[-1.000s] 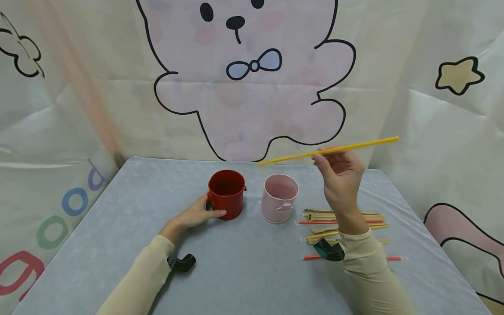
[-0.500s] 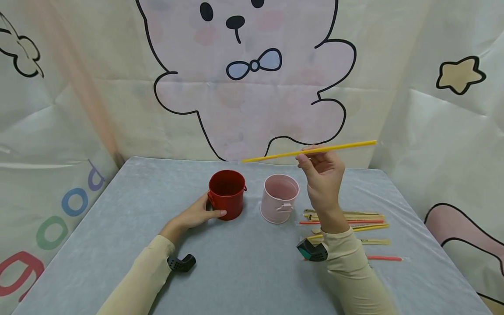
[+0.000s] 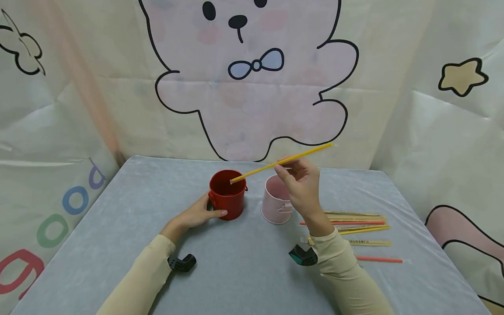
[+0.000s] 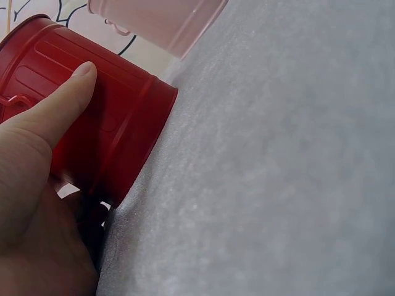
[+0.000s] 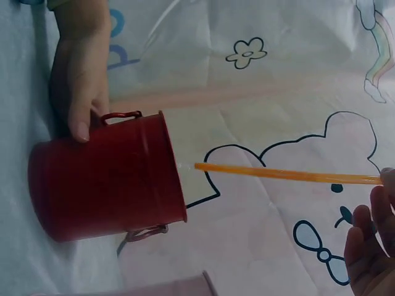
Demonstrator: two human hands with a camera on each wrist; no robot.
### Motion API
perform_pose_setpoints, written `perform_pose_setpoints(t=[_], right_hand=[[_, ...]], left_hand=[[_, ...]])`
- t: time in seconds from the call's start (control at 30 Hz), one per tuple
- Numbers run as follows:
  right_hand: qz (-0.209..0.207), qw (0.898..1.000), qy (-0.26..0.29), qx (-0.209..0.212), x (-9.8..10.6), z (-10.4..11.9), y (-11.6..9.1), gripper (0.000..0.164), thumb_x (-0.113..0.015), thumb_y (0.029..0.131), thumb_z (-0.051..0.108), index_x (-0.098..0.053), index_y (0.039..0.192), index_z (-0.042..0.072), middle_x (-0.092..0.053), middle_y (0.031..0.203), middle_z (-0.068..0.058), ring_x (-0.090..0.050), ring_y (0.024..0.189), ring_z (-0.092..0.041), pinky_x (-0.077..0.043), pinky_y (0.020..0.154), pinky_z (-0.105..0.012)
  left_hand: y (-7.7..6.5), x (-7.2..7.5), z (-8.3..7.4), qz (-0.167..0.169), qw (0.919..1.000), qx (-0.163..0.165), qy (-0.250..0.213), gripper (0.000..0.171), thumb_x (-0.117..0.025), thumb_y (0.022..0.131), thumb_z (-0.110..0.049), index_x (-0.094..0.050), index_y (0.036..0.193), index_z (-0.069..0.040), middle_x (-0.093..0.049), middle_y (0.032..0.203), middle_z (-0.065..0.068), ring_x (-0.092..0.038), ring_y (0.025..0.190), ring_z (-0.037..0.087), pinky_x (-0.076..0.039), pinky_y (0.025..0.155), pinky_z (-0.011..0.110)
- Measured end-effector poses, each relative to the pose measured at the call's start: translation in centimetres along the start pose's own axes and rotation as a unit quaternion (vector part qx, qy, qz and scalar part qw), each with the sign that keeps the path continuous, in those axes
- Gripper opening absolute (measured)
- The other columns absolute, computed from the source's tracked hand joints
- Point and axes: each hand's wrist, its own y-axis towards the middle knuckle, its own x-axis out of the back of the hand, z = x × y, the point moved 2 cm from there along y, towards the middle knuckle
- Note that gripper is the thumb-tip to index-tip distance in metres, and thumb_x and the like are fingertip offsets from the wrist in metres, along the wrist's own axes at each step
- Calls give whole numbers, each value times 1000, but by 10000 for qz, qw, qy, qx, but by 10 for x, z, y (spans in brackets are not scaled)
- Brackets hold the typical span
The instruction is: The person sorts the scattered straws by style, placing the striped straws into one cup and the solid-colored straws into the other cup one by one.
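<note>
A small red metal bucket (image 3: 227, 201) stands on the table, its mouth upward. My left hand (image 3: 200, 213) grips its lower left side, the thumb across the front, as the left wrist view (image 4: 52, 132) shows up close. In my right hand (image 3: 302, 186) a yellow drinking straw (image 3: 291, 160) is pinched between thumb and fingers. It slants down to the left, and its lower end overlaps the red bucket's mouth in the head view. From the right wrist view, the straw's tip (image 5: 203, 166) points at the bucket's rim, slightly outside it. A pink bucket (image 3: 274, 205) stands under the right hand, partly covered by it.
To the right lie several wrapped yellow straws (image 3: 372, 228), paper-wrapped sticks (image 3: 370, 243) and red straws (image 3: 379, 260), partly behind the right forearm. A blue-grey cloth (image 3: 236, 271) covers the table. A printed backdrop (image 3: 252, 100) stands behind it.
My right hand has moved left with the yellow straw, from over the right side to above the pink bucket. The straw's left end has dipped toward the red bucket. The left hand stays put.
</note>
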Motion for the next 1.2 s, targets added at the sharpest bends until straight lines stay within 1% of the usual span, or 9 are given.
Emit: perform_pose_setpoints(t=[0.1,0.2,0.27,0.4,0.47,0.6,0.7,1.0,1.2], right_hand=[[154,9994,-168,-252,-5,-2,-3,15,-66,85,-17,-63,100,-18,-70,92,14,-68,84,-3,-56,74,-16],[312,9974,-300,-575,-10,-5,-6,15,-68,87,-14,-65,101,-15,-70,91,10,-68,85,-3,-57,75,-17],[439,9953,-437,-742,-13,-7,-8,14,-69,88,-11,-66,101,-13,-71,91,2,-67,85,-4,-57,76,-18],[696,9904,-701,-967,-18,-12,-12,12,-70,90,-6,-69,101,-11,-70,95,-21,-66,84,-4,-57,75,-17],[804,9876,-812,-1072,-19,-13,-14,11,-70,91,-4,-70,100,-10,-69,98,-26,-65,83,-4,-57,74,-17],[974,9828,-1000,-1206,-22,-14,-16,10,-70,92,0,-72,100,-7,-71,99,-24,-65,82,-4,-57,73,-19],[1030,9793,-1151,-1310,-23,-13,-17,11,-70,92,2,-73,100,-5,-72,95,-22,-66,80,-6,-57,72,-20],[1241,9687,-1392,-1636,-27,-13,-20,11,-70,93,4,-75,102,-1,-71,92,-19,-63,79,-23,-54,70,-21],[1337,9652,-1467,-1702,-27,-13,-20,11,-70,94,6,-75,103,1,-72,93,-18,-62,82,-28,-53,70,-20]], left_hand=[[0,0,0,-16,10000,10,27,86,-76,90,-28,-25,158,-15,-34,161,7,-25,150,33,-19,124,63],[1,0,1,-2,10000,-35,25,86,-77,90,-28,-25,158,-15,-35,161,8,-25,150,33,-19,124,64],[0,1,1,-2,10000,-66,22,86,-77,90,-28,-25,157,-14,-35,161,8,-25,151,33,-18,124,64],[0,1,1,-5,10000,-64,13,86,-77,90,-28,-25,157,-15,-35,161,8,-25,151,33,-18,124,65],[0,1,1,-14,10000,-37,21,86,-77,90,-29,-26,157,-15,-35,161,8,-26,150,33,-18,124,64],[-1,1,0,-20,10000,-30,50,85,-77,90,-29,-26,157,-15,-36,161,8,-26,150,33,-18,124,64],[-2,0,-1,-13,10000,-45,35,85,-76,90,-29,-26,157,-15,-35,161,8,-26,150,33,-18,124,64],[-2,1,-1,16,10000,-88,34,84,-76,91,-27,-26,157,-15,-36,160,8,-26,149,33,-20,124,63],[-2,0,-2,7,9998,-177,107,85,-76,91,-28,-25,157,-14,-36,160,9,-27,149,33,-21,123,63]])
